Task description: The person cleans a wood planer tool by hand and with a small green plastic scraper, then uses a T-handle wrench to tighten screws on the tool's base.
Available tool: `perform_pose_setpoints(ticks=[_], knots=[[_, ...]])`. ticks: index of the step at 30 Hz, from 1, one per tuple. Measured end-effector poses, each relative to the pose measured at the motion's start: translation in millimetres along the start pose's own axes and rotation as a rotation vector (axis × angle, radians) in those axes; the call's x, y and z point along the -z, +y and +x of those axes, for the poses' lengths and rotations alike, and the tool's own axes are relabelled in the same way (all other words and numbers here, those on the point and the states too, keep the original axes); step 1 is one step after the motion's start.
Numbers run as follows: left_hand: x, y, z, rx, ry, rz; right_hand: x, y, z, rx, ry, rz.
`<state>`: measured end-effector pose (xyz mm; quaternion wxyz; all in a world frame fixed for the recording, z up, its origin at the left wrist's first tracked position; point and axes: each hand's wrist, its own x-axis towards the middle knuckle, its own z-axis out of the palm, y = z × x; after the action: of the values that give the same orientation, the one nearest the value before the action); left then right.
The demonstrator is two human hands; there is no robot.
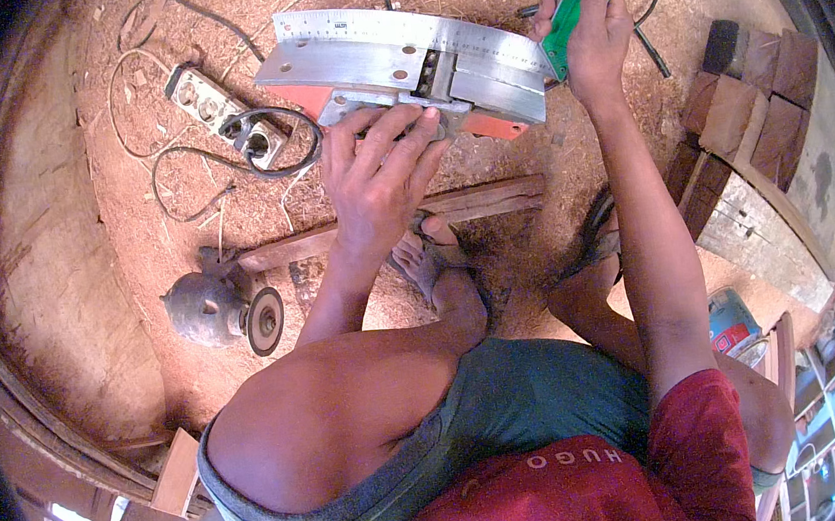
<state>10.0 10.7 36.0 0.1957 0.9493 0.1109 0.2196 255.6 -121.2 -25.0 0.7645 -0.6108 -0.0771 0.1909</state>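
Note:
An electric hand planer (pixel 338 64) with a metal sole and orange body parts is held up in front of me, its sole turned upward and its cutter slot showing. My left hand (pixel 368 165) is closed on the planer's near side, fingers over its edge. In my right hand (pixel 601 42) is the green handle of a try square (pixel 564 30), pinched between thumb and fingers at the planer's right end. The square's graduated steel blade stretches along the far edge of the sole. Whether it touches the metal all the way along, I cannot tell.
Sawdust and shavings cover the floor. At the left lie a power strip (pixel 206 100) with a plugged-in cable and a motor tool (pixel 206 306) with a round disc. A wooden plank (pixel 492 198) lies by my feet. Dark wood blocks (pixel 745 108) are stacked at the right.

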Motion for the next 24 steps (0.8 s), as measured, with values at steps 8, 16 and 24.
perform_pose_setpoints(ticks=[8,16,24], knots=[[0.9,0.3,3.0,0.103,0.010,-0.031,1.8,0.0,-0.6,0.011,0.001,-0.018],[3.6,-1.7,4.4,-0.050,-0.031,0.012,-2.4,-3.1,-2.2,0.015,0.019,-0.076],[-1.5,-4.8,1.3,0.110,0.037,-0.032,-2.4,-3.3,-3.6,0.007,0.024,-0.031]])
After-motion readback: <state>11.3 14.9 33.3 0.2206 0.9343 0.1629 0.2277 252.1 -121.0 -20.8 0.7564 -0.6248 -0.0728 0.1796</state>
